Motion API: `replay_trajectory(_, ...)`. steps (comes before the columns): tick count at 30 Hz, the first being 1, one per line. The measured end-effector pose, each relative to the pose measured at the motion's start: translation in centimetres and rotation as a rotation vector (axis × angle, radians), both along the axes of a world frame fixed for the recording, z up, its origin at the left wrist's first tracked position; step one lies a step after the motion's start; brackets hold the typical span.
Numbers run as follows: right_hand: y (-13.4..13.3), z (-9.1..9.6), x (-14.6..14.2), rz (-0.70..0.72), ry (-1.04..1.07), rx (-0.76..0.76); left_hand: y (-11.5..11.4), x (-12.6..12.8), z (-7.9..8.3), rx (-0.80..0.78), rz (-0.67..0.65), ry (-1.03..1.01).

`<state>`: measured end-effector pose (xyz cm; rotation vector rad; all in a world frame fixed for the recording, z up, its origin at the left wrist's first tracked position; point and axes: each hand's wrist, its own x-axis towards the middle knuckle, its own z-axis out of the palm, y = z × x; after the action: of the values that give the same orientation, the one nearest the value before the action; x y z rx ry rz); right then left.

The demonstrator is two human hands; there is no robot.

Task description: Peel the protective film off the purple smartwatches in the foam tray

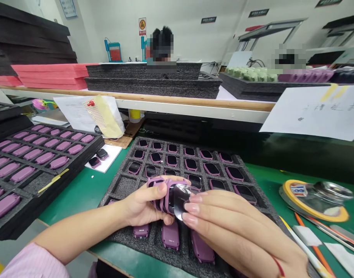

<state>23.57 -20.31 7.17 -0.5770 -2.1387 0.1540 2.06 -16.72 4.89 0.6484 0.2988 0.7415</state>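
Note:
My left hand (139,204) is closed around a few purple smartwatch cases (163,200) held face to face in a short stack. At the front case's dark screen, my right hand (232,224) pinches a shiny clear film (180,200) between fingertips and a hidden thumb. The film is curled and stands partly away from the screen. Beneath both hands lies a black foam tray (119,199) with purple watch cases in its pockets. Those in the far rows lie screen up; in the near row, cases such as this one (170,236) show their purple backs.
Another foam tray (87,152) of purple cases stands at left. Two cases (102,154) lie on white paper. A round yellow-rimmed dispenser (313,200), pens and white wipes (307,234) occupy the right. A shelf (194,107) with foam stacks crosses behind; a person sits beyond.

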Motion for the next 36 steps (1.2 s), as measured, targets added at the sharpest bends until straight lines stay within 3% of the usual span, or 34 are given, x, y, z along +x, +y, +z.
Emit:
replay_trajectory(4, -0.4, -0.8, -0.7, -0.052, 0.029, 0.033, 0.0, -0.1, 0.0, -0.004, 0.006, 0.027)
replay_trajectory(10, 2.0, -0.2, -1.8, -0.027, -0.001, 0.235, -0.1, 0.2, -0.2, -0.046, 0.076, 0.039)
replay_trajectory(12, 2.3, -0.2, -2.4, -0.080, 0.029, 0.167, -0.1, 0.5, -0.3, -0.021, 0.107, 0.058)
replay_trajectory(15, 2.2, -0.5, -3.0, -0.107, 0.039, -0.063, -0.1, 0.9, -0.4, 0.037, 0.132, 0.113)
replay_trajectory(18, 2.2, -0.6, -3.0, -0.080, 0.103, -0.181, -0.1, 1.0, -0.4, -0.022, 0.188, 0.138)
replay_trajectory(22, 2.4, -0.5, -2.8, -0.034, 0.187, -0.186, 0.0, 0.7, -0.2, -0.098, 0.138, 0.063)
replay_trajectory(26, 2.7, -0.4, -2.8, -0.022, 0.143, -0.167, 0.2, 0.3, 0.0, -0.070, 0.023, 0.063)
replay_trajectory(30, 2.8, -0.5, -2.8, -0.039, 0.095, -0.093, 0.1, 0.3, 0.1, -0.043, 0.026, 0.079)
replay_trajectory(33, 3.4, -0.8, -2.5, -0.096, 0.015, 0.022, 0.2, 0.6, -0.1, -0.023, 0.106, 0.151)
replay_trajectory(36, 4.2, -1.2, -1.9, -0.220, -0.033, 0.071, 0.8, 0.9, -0.1, -0.079, 0.379, 0.257)
